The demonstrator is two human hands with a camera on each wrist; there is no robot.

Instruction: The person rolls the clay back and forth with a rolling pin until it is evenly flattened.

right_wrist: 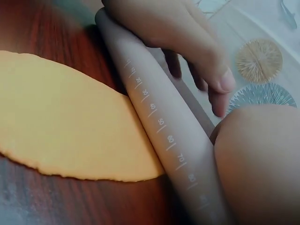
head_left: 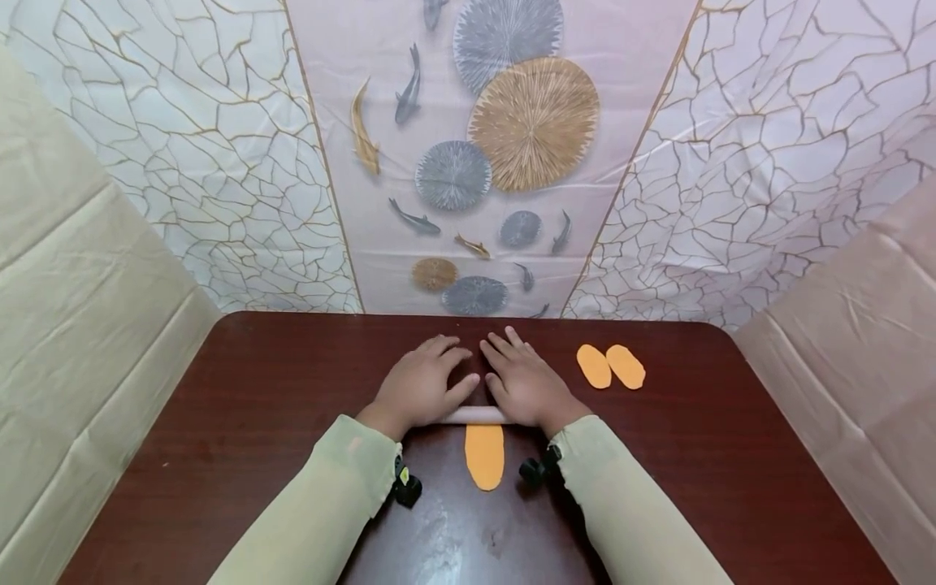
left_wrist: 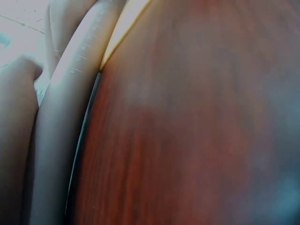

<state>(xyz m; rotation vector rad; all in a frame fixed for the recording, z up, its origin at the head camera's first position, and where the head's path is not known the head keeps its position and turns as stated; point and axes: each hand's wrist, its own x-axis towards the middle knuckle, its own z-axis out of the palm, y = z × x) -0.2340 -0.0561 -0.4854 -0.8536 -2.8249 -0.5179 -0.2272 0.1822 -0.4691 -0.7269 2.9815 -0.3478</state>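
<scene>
A pale rolling pin [head_left: 474, 415] with printed measuring marks lies crosswise on the table. Under the palm of my left hand [head_left: 424, 382] is its left part, and my right hand [head_left: 532, 385] rests over its right part. Fingers of both hands extend forward past the pin, uncurled, thumbs pointing inward. A flat, elongated orange dough sheet [head_left: 485, 459] reaches toward me from beneath the pin; its far end is hidden. In the right wrist view the rolling pin [right_wrist: 159, 117] presses across the dough [right_wrist: 70, 117], whose edge is slightly ragged. The left wrist view shows only a sliver of dough [left_wrist: 123, 29].
Two flat orange oval pieces, a left one [head_left: 594, 366] and a right one [head_left: 626, 367], lie side by side at the back right of the dark red-brown table [head_left: 278, 455]. A patterned backdrop [head_left: 468, 236] stands behind the table's far edge, with beige panels at both sides.
</scene>
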